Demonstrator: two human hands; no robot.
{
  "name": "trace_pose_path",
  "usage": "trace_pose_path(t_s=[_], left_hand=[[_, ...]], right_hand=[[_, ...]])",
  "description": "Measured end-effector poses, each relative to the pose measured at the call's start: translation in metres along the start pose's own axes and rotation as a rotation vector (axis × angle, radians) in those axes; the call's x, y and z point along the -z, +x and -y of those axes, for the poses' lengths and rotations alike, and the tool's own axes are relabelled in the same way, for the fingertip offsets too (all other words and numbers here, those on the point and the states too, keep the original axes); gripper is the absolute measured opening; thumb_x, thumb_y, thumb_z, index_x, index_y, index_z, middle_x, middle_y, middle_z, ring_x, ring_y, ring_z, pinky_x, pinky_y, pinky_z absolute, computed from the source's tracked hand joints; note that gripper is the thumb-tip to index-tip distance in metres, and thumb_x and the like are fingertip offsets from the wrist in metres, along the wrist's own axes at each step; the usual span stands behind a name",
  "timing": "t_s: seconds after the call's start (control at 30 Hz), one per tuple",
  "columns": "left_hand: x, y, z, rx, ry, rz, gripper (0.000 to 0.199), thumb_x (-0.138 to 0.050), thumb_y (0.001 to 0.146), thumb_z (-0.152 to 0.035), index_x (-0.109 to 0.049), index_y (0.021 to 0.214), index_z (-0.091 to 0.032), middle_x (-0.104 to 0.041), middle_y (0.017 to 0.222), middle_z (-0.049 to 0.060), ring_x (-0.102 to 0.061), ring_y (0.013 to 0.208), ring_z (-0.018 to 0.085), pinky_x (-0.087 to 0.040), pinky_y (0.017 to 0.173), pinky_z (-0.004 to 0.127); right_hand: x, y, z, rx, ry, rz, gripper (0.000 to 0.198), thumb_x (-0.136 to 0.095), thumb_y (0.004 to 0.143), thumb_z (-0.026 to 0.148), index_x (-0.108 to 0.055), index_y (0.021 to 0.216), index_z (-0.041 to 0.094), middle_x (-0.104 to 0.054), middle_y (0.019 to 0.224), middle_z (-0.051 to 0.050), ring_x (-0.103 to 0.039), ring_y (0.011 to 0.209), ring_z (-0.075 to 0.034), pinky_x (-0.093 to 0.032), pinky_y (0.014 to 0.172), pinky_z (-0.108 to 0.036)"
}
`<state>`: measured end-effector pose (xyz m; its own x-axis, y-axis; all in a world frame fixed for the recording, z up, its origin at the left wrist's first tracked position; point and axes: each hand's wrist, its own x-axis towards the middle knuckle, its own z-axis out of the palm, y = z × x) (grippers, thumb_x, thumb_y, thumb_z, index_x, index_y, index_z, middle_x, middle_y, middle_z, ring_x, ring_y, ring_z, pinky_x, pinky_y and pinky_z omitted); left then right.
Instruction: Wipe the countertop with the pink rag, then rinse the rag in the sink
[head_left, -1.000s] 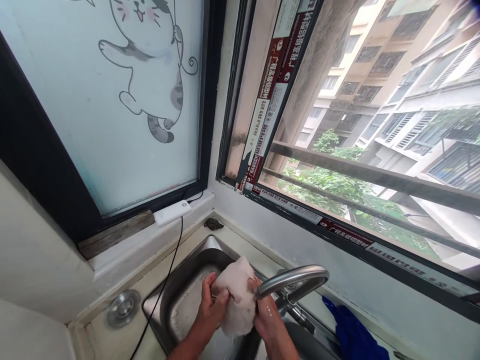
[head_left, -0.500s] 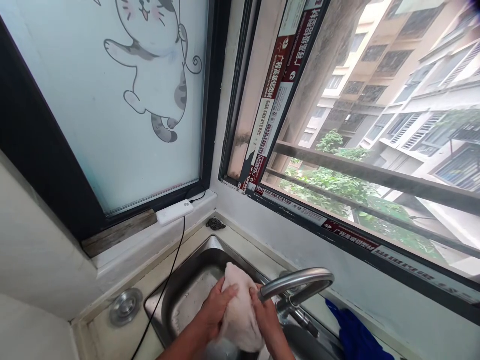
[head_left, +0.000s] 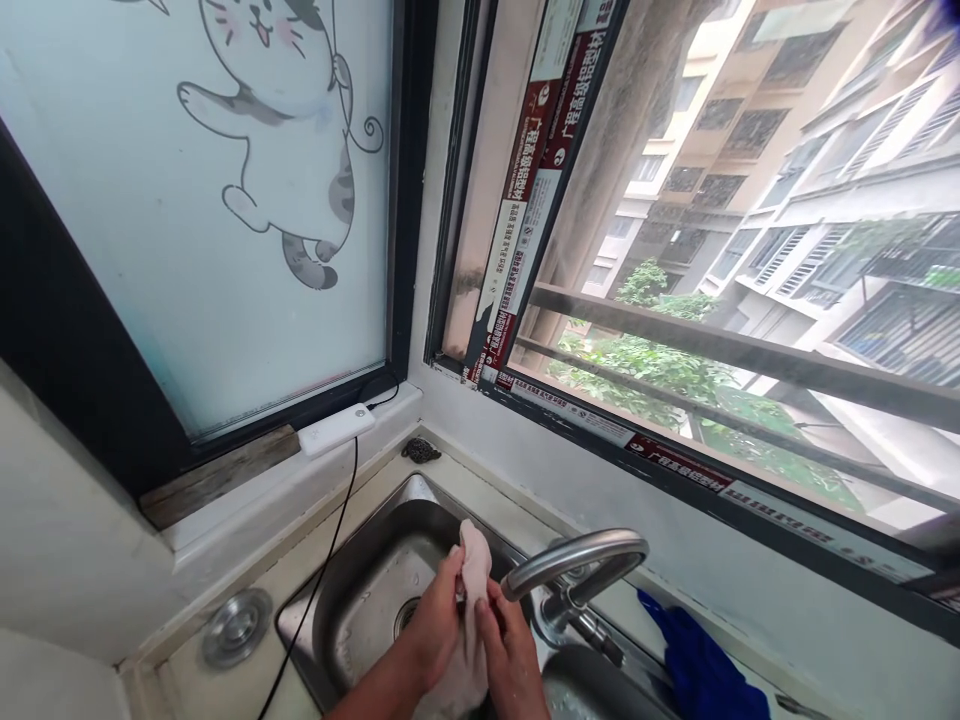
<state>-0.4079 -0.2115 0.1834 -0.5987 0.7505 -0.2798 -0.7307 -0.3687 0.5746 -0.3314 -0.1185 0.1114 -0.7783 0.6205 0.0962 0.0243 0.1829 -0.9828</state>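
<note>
Over the sink (head_left: 352,590), left hand (head_left: 439,630) and right hand (head_left: 506,645) squeeze a pale, bunched cloth (head_left: 472,570).

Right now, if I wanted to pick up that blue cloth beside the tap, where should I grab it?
Probably take the blue cloth at its raised upper corner, reaching down from above. It lies crumpled on the sink ledge right of the tap, and that corner sticks up, so fingers could pinch it. Both hands are busy squeezing a pale cloth over the sink.
</note>
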Motion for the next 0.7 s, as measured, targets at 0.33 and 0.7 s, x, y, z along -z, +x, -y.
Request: trace_pose_path(t_s=[0.33, 0.7], left_hand=[[0.016, 0.001, 0.013, -0.115, 0.262, -0.004, 0.071, -0.090, 0.064, -0.042, -0.064, 0.126, -0.019, -0.069, 0.123, 0.012, -0.064, 0.113, 0.028, -0.048, 0.100, 0.035], [0.039, 0.005, 0.009, -0.124, 0.124, -0.157, 0.050, -0.086, 0.067, -0.040, -0.066, 0.107, -0.018, -0.075, 0.093, 0.006, -0.071, 0.090, 0.024, -0.053, 0.077, 0.030]], right_hand=[[0.004, 0.006, 0.009, -0.354, 0.524, 0.032, 0.053, -0.069, 0.081, 0.060, -0.069, 0.121, 0.025, -0.068, 0.122, -0.008, -0.059, 0.120, -0.032, -0.052, 0.098, -0.042], [0.023, 0.008, 0.048, -0.190, 0.335, 0.285, 0.049, -0.077, 0.078, 0.061, -0.074, 0.106, 0.022, -0.072, 0.108, -0.009, -0.063, 0.109, -0.034, -0.052, 0.097, -0.050]])
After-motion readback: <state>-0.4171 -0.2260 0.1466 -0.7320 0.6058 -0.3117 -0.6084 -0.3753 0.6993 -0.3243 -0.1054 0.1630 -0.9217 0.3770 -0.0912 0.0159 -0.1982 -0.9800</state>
